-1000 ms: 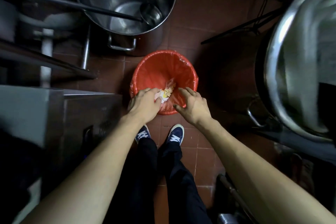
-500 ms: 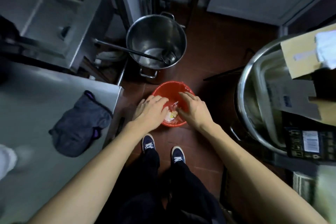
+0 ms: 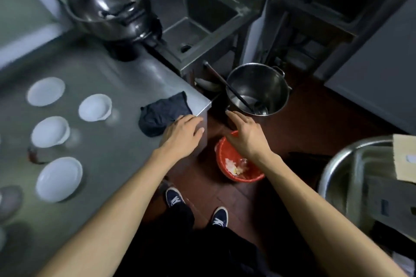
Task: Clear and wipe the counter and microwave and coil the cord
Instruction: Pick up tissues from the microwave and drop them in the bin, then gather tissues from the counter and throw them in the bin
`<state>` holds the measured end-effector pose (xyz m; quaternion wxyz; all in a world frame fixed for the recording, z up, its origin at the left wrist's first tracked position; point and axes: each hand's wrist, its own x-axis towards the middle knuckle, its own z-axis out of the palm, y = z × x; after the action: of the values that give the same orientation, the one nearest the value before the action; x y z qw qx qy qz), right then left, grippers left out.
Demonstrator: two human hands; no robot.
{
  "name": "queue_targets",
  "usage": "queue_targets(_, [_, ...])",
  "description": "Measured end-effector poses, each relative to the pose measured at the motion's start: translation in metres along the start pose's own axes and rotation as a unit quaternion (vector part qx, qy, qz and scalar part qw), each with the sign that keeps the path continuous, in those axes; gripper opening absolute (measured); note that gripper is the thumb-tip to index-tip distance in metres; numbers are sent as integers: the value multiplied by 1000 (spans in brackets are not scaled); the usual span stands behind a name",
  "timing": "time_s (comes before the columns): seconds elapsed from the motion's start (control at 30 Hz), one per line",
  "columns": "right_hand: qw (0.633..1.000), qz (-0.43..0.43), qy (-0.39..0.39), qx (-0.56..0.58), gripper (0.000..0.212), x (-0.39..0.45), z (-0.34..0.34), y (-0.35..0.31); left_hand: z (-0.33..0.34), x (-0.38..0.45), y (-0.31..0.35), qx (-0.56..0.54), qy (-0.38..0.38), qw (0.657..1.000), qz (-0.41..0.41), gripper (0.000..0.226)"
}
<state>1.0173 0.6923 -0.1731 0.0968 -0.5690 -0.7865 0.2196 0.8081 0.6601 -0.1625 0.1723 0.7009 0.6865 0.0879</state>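
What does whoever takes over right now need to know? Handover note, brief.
Left hand: open, holding nothing, over the counter corner, fingertips at the dark cloth.
Right hand: open, holding nothing, above the red bin on the floor.
Scraps lie in the bin.
Four white bowls sit on the counter along with the rice cooker.
Left: clear the bowls, wipe the counter with the cloth. Microwave and cord are not in view.
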Motion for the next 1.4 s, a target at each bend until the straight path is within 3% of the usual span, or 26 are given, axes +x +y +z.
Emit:
queue_targets(0.37, [979,-197,-38,-17,75,19,21,-153,-72,-114,-93,-11,128,980,-149,44])
queue_targets(0.6, [954,-288,-73,-34,65,-6,65,-261,-97,-215,-162,-29,172,956,-235,43])
queue_targets(0.93, [920,-371,-126,-29,58,-78,145,-398,-111,-377,-252,-48,216,914,-340,49])
queue_targets(1.1, [904,-399,-146,-32,58,-122,186,-455,-109,-453,-285,-51,221,902,-366,35])
queue_targets(1.4, [868,-461,-177,-58,59,-179,231,-536,-113,-551,-323,-52,263,865,-425,39])
